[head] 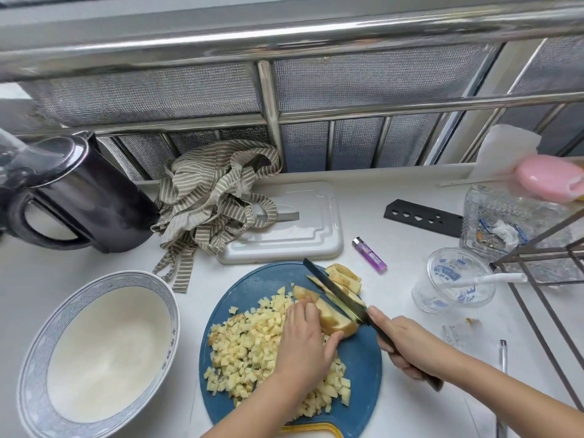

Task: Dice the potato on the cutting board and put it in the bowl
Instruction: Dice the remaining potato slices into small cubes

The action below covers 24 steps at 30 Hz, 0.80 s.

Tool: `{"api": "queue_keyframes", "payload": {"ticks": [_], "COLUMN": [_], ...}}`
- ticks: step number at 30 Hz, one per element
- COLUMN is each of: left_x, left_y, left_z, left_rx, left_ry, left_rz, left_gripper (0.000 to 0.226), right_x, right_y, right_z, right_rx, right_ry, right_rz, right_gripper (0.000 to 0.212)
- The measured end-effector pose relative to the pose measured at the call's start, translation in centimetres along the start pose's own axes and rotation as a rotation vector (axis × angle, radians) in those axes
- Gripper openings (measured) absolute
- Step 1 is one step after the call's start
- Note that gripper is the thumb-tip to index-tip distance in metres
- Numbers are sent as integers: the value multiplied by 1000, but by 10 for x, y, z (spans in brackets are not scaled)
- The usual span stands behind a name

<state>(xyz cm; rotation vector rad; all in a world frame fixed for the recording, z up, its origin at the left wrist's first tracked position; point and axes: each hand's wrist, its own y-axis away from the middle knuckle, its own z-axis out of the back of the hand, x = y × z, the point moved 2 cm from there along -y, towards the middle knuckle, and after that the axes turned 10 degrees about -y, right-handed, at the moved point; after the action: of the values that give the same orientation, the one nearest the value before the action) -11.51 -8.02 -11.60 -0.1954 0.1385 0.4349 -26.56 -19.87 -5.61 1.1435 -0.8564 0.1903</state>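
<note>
A round blue cutting board (pixel 360 361) lies in front of me with a heap of diced potato (pixel 249 343) on its left half. My left hand (pixel 303 339) presses down on a potato chunk (pixel 331 320) near the board's middle. My right hand (pixel 407 346) grips the dark handle of a black knife (pixel 335 289), whose blade rests on the right side of that chunk. Several cut potato slices (pixel 344 278) lie behind the blade at the board's far edge. A large white bowl (pixel 31 358) with a blue patterned rim stands to the left of the board, nothing in it.
A black kettle (pixel 79 197) stands far left. A striped cloth (pixel 211 197) lies on a white cutting board (pixel 303 229) behind. A purple lighter (pixel 369 255), black knife sheath (pixel 423 216), glass dish (pixel 455 279), glass jar (pixel 505 219) and metal rack (pixel 543 257) crowd the right.
</note>
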Motion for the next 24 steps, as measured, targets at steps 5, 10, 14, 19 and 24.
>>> {"api": "queue_keyframes", "payload": {"ticks": [5,10,14,19,24], "left_x": [0,0,0,3,3], "left_y": [1,0,0,0,0], "left_z": [-2,2,0,-9,-8], "left_rx": [7,-32,-43,-41,-42], "left_ry": [18,-9,-24,50,70], "left_rz": [20,17,11,-11,2], "left_gripper": [53,59,50,49,46], "right_x": [4,8,8,-2,-7], "right_y": [22,29,24,14,5], "right_z": [-4,-10,-11,-13,-10], "right_rx": [20,-15,-58,-26,-15], "right_ry": [133,204,366,453,418], "right_rz": [6,-7,46,149,145], "right_gripper": [60,58,57,59,58]}}
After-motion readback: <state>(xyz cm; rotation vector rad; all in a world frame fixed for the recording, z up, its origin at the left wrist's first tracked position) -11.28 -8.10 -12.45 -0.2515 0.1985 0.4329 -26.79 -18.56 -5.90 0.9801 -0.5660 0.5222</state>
